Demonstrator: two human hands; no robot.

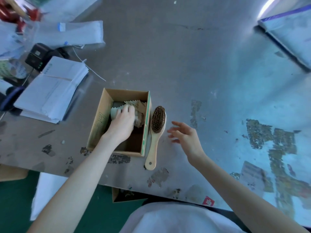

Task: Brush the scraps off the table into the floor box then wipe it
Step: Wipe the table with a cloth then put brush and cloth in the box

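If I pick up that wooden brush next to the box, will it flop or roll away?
Probably neither. The brush looks like solid wood, so it should stay stiff. It lies on its back, bristles up, on the table, so it likely won't roll. The wide head may feel heavier than the thin handle.
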